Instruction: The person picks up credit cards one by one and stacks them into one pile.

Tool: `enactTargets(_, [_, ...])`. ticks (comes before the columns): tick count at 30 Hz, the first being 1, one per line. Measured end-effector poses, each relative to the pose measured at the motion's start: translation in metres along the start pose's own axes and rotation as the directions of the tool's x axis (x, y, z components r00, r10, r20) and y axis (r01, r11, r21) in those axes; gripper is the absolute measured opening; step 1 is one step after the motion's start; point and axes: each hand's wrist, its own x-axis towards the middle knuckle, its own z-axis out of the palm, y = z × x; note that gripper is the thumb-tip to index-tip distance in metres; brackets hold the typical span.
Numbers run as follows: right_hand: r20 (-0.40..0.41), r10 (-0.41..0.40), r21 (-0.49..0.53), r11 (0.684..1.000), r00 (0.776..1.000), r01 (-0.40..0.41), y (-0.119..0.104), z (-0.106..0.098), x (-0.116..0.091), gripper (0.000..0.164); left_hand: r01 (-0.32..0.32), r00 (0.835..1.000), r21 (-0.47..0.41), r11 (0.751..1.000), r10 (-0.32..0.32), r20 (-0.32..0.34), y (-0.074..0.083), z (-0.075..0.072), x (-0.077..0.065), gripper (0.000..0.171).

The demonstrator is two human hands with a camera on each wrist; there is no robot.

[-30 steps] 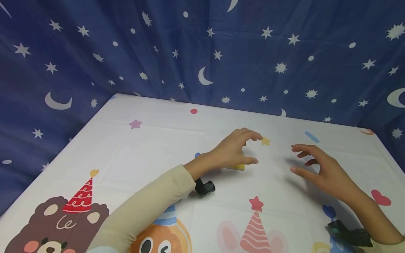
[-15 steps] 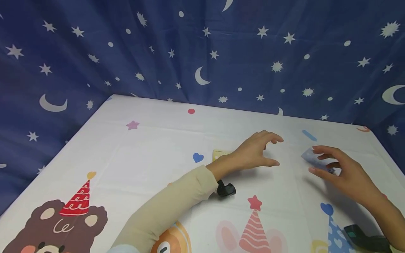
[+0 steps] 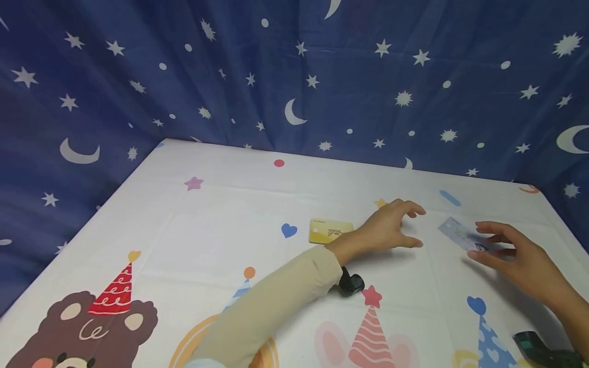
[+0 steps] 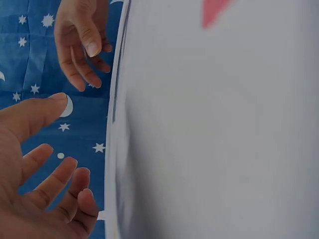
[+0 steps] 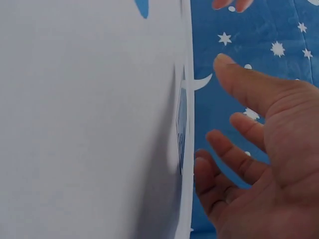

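Observation:
A yellow bank-style card (image 3: 322, 231) with dark lettering lies flat on the tabletop, its right end behind my left forearm in the head view. To the right of it my left hand (image 3: 386, 227) hovers with thumb and fingers spread apart and nothing between them. A pale blue card (image 3: 455, 232) lies slanted on the right part of the table. My right hand (image 3: 522, 258) is over that card's right end, thumb and fingers parted. In the right wrist view the blue card (image 5: 182, 124) lies edge-on beyond the open fingers (image 5: 244, 159).
A white tablecloth (image 3: 239, 204) printed with cartoon animals, hearts and stars covers the table. Behind it hangs a dark blue curtain (image 3: 230, 61) with moons and stars. Black wrist devices (image 3: 350, 282) sit below both forearms, close over the cloth.
Both hands have moved to the right, open throughout. The yellow card has come out from behind the left arm, and the blue card from behind the right hand.

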Motion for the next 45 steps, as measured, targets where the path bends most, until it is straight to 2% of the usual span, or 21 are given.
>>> enactTargets(4, [0.027,0.04,0.008,0.999,0.999,-0.04,0.009,0.001,0.0,0.084,0.027,0.999,-0.05,0.998,-0.028,-0.022,-0.004,0.006,0.006,0.058])
enactTargets(8, [0.035,0.086,-0.035,0.996,0.996,-0.085,0.017,0.002,0.001,0.085,0.052,0.998,-0.081,0.995,-0.055,-0.038,-0.004,0.011,0.012,0.056])
enactTargets(16, [0.045,0.118,-0.083,0.99,0.992,-0.114,0.022,0.003,0.002,0.084,0.069,0.996,-0.009,0.998,-0.069,-0.06,-0.002,0.023,0.021,0.053])
enactTargets(22, [0.024,0.102,-0.066,0.993,0.994,-0.1,0.02,0.007,0.003,0.081,0.095,0.992,0.027,0.995,-0.092,-0.089,-0.001,0.032,0.025,0.05])
enactTargets(26, [0.017,0.099,-0.062,0.993,0.995,-0.097,0.021,0.009,0.003,0.078,0.113,0.991,0.073,0.991,-0.107,-0.079,0.002,0.036,0.027,0.05])
enactTargets(35, [-0.023,0.047,-0.045,0.998,0.999,-0.048,0.022,0.011,0.0,0.073,0.131,0.991,0.079,0.988,-0.128,-0.044,0.007,0.039,0.03,0.057])
enactTargets(45, [-0.048,-0.015,0.004,1.0,0.999,0.015,0.02,0.01,-0.002,0.067,0.158,0.987,0.13,0.979,-0.156,-0.024,0.015,0.042,0.035,0.06])
